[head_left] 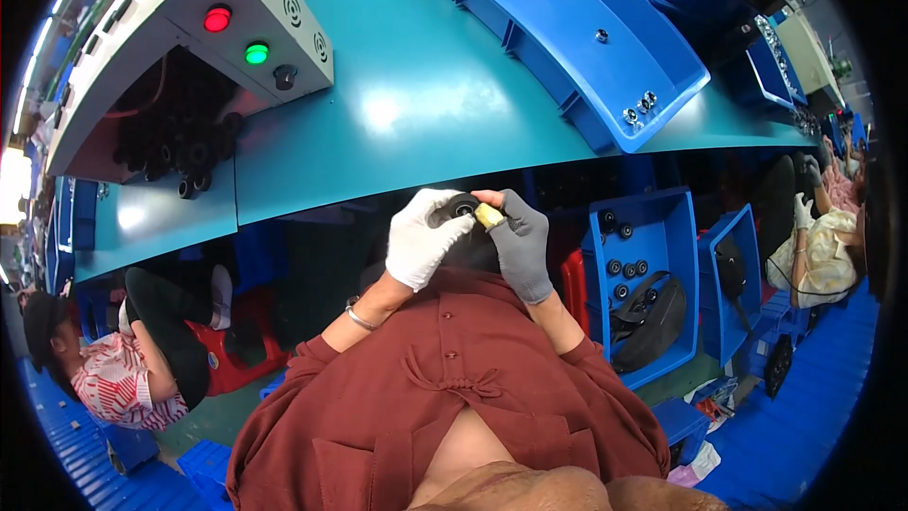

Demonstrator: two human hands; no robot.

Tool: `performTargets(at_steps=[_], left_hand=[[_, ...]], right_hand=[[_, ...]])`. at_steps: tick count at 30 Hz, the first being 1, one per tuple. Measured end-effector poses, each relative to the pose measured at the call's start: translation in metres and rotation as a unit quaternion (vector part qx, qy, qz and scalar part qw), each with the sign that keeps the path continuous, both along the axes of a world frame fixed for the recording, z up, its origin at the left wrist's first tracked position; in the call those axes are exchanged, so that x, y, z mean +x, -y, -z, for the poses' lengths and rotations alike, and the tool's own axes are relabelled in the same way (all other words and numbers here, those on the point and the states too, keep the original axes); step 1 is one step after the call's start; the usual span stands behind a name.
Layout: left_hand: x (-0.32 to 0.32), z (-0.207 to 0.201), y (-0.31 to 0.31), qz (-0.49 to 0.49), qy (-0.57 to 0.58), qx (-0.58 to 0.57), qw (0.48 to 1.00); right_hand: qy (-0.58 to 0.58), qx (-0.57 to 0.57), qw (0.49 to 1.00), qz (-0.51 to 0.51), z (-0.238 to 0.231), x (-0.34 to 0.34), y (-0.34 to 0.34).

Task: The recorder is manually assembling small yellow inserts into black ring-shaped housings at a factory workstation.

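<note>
My left hand (421, 237), in a white glove, grips a small round black part (456, 211) just below the front edge of the teal table (426, 104). My right hand (518, 237), in a grey glove with a yellow cover on one bare fingertip, pinches the same black part from the right. Both hands meet in front of my chest, over my red-brown shirt. Most of the part is hidden by my fingers.
A blue tray (567, 38) with a few metal nuts sits on the table's right. A grey control box (218, 19) with a red and a green light stands at left above a heap of black parts (184, 147). Blue bins (643, 274) stand right; seated people either side.
</note>
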State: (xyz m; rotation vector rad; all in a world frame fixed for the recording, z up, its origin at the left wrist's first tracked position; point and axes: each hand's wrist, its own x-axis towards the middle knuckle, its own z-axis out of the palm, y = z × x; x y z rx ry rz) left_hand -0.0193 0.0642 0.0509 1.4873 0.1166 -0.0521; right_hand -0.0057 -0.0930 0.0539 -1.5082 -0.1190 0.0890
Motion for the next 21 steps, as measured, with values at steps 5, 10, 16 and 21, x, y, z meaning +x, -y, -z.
performTargets(at_steps=[5,10,16,21], left_hand=[[-0.003,0.017,-0.002,-0.029,-0.047,0.003,0.998],[-0.004,0.007,0.0,0.016,-0.062,0.017,0.998],[-0.006,-0.002,0.002,-0.024,-0.078,-0.045,0.996],[-0.008,0.007,-0.001,-0.019,-0.085,-0.068,0.994]], right_hand=[[-0.018,-0.014,1.0,-0.012,-0.003,0.0,-0.004],[0.097,-0.075,0.991,-0.053,-0.008,0.008,0.002],[-0.053,0.002,0.997,-0.051,-0.01,0.003,0.001],[0.117,-0.097,0.988,-0.009,0.002,-0.008,-0.002]])
